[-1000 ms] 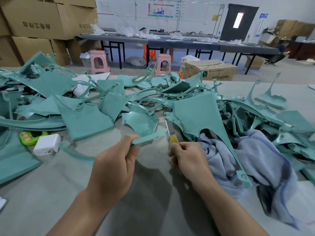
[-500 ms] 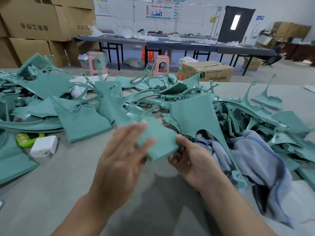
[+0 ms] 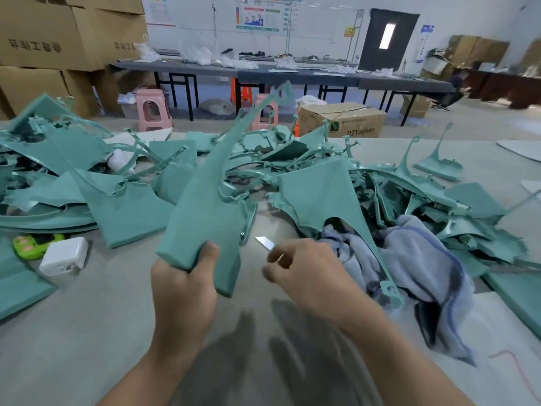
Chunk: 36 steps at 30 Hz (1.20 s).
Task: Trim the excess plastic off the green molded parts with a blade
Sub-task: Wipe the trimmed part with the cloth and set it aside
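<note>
Since half a second ago: left hand [image 3: 184, 291] went from flat and open over the green part [image 3: 205, 218] to gripping its lower left corner, thumb on the front face, fingers curled behind. Right hand [image 3: 307, 273] came off the part's lower edge. Part was now lifted clear of the tabletop [image 3: 87, 332] and stood close to upright, wide panel end down in the hand, long thin arm running up and to the right, its tip motion-blurred.

Right hand was closed around the blade [image 3: 265, 242], fingers curled over the handle so the handle was hidden. Only the bare metal tip showed, pointing up and left toward the part's lower right edge. Tip sat just beside that edge with a small gap, not touching. Right hand was slightly blurred.

Pile of green parts [image 3: 316, 189] covered the far half of the tabletop, panels and thin arms tangled together. Grey-blue towel [image 3: 409, 259] lay crumpled to the right of the right hand, partly under one large panel. White charger block [image 3: 64, 256] and a small bright green gadget [image 3: 35, 243] sat side by side at the left, near the pile's edge.

Behind the tabletop: cardboard box [image 3: 342, 120] on the floor, pink stool [image 3: 152, 108], stacked cartons [image 3: 44, 39] at rear left.
</note>
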{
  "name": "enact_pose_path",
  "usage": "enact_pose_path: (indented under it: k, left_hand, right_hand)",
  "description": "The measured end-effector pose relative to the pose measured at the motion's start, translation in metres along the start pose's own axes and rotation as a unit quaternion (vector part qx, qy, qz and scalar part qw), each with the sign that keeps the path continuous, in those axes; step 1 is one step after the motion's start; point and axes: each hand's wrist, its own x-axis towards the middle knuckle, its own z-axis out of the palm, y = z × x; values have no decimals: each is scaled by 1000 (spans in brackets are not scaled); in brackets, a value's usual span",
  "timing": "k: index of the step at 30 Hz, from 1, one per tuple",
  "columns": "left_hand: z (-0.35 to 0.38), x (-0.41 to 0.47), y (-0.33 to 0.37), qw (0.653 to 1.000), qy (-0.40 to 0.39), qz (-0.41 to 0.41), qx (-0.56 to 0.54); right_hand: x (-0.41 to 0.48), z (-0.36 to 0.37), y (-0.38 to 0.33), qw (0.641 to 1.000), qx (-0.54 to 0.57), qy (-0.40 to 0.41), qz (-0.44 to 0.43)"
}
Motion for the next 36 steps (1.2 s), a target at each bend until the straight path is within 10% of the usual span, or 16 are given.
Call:
enact_pose_path:
  k: [5, 9, 13, 20, 30, 36]
  left_hand:
    - [-7, -2, 0, 995, -59, 16, 82]
    - [-8, -2, 0, 990, -91, 19, 109]
    - [-10, 1, -3, 985, -105, 17, 137]
    - [-6, 9, -7, 986, -124, -106, 25]
    - [-8, 15, -8, 982, -118, -137, -55]
    - [-11, 24, -14, 983, -120, -128, -51]
  right_hand:
    - [-25, -37, 47, 935, -354, 7, -16]
    - [-36, -50, 59, 917, -399, -23, -12]
    - [-33, -85, 50, 968, -220, -110, -55]
    - [-34, -105, -12, 974, 187, 36, -120]
    - [-38, -24, -19, 984, -87, -62, -142]
    - [-32, -148, 42, 937, -263, 221, 55]
